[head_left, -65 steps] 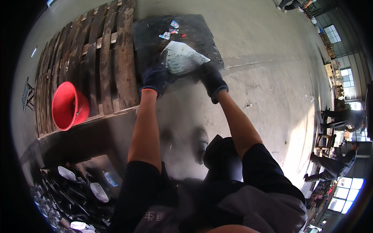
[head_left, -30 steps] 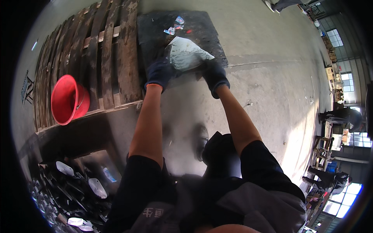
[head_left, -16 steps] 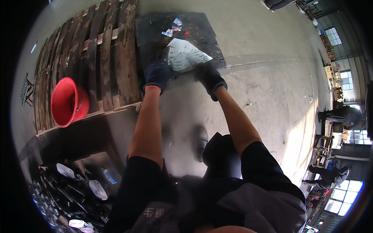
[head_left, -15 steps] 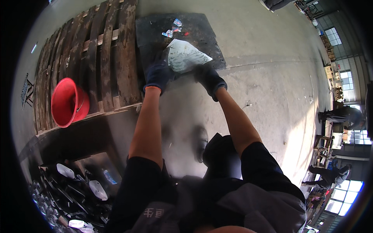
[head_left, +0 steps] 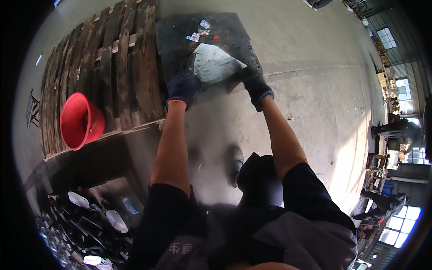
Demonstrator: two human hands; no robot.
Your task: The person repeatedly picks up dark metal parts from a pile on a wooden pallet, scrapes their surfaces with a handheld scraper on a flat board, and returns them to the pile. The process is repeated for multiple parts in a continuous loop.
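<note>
A pale, flat sheet piece (head_left: 215,62) with greyish-green smears and a pointed right corner lies over a dark board. My left hand (head_left: 183,86), in a dark glove with an orange cuff edge, grips its left edge; the dark fingers blend into the board. At the sheet's right corner is my right hand (head_left: 256,86), gloved in the same dark colour. Its fingers are blurred against the board, so their closing does not show. Crumpled blue-and-white wrappers (head_left: 200,31) and a small red bit (head_left: 215,37) lie on the board beyond the sheet.
The dark board (head_left: 180,27) sits beside a worn wooden pallet (head_left: 146,58) on my left. A red bucket (head_left: 81,121) is at the pallet's near edge. Dark and shiny parts (head_left: 85,225) are heaped at lower left. Two people (head_left: 396,130) are far right.
My right hand has shifted right, from the sheet's lower edge to its right corner. My left hand stays at the left edge. The view has shifted slightly.
</note>
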